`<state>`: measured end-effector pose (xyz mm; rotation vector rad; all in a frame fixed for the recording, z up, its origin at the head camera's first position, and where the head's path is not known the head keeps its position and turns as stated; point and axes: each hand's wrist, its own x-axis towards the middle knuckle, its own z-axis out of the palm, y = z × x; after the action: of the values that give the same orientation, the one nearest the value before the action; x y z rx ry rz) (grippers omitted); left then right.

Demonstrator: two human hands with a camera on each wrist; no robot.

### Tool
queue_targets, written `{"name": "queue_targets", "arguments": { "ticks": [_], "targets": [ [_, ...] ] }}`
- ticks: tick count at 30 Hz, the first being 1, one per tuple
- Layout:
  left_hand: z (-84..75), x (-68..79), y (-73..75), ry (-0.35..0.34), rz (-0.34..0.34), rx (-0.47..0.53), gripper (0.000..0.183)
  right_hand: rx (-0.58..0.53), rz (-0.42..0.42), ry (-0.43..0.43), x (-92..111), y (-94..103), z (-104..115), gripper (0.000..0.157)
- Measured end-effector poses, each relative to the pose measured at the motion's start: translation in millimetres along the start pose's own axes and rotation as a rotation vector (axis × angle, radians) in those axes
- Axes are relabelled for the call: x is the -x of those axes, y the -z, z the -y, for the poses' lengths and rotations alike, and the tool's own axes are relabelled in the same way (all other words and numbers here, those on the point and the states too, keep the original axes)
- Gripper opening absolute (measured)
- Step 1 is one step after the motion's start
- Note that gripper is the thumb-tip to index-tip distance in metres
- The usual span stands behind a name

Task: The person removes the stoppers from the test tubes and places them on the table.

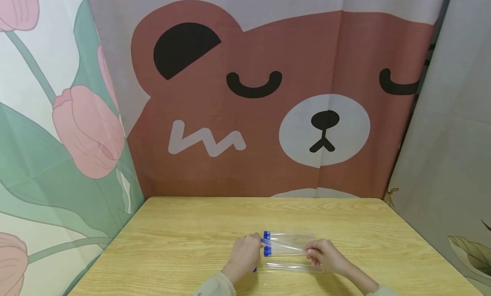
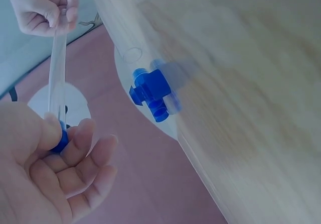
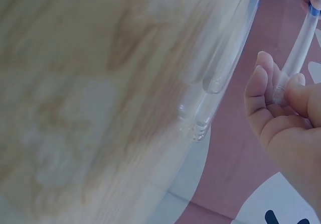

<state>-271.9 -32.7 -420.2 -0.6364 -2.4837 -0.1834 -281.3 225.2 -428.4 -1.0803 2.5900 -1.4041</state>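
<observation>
A clear test tube (image 2: 57,73) with a blue cap (image 2: 60,141) is held between the two hands above the table. My left hand (image 1: 243,254) pinches the capped end with thumb and fingers. My right hand (image 1: 326,254) pinches the tube's other end, seen close up in the right wrist view between thumb and fingers. Beneath them lie several clear tubes side by side, their blue caps (image 1: 267,252) lined up on the left. Closer to me lies an uncapped tube (image 1: 294,267). Beside my left hand a small blue piece (image 1: 255,269) shows, mostly hidden.
The wooden table (image 1: 184,228) reaches back to a curtain (image 1: 207,176) printed with a brown bear. A tulip-patterned curtain (image 1: 34,151) hangs along the left side, and a pale curtain (image 1: 441,168) along the right.
</observation>
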Motion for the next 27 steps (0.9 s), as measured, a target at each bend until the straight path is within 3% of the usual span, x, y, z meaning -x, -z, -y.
{"name": "queue_targets", "arguments": {
  "ticks": [4, 12, 19, 27],
  "targets": [
    [-0.1, -0.4, -1.1, 0.011, -0.044, 0.001, 0.024, 0.000, 0.004, 0.002, 0, -1.3, 0, 0.016],
    [-0.6, -0.1, -1.6, 0.067, -0.041, 0.024, 0.023, -0.009, -0.003, -0.005, -2, -5.8, 0, 0.014],
    [0.7, -2.8, 1.5, 0.156, 0.031, 0.062, 0.027, -0.011, 0.001, -0.021, -4, -10.1, 0, 0.015],
    [6.1, -1.6, 4.5, 0.115, 0.085, 0.100, 0.023, -0.019, -0.001, -0.046, -4, -9.8, 3, 0.018]
  ]
}}
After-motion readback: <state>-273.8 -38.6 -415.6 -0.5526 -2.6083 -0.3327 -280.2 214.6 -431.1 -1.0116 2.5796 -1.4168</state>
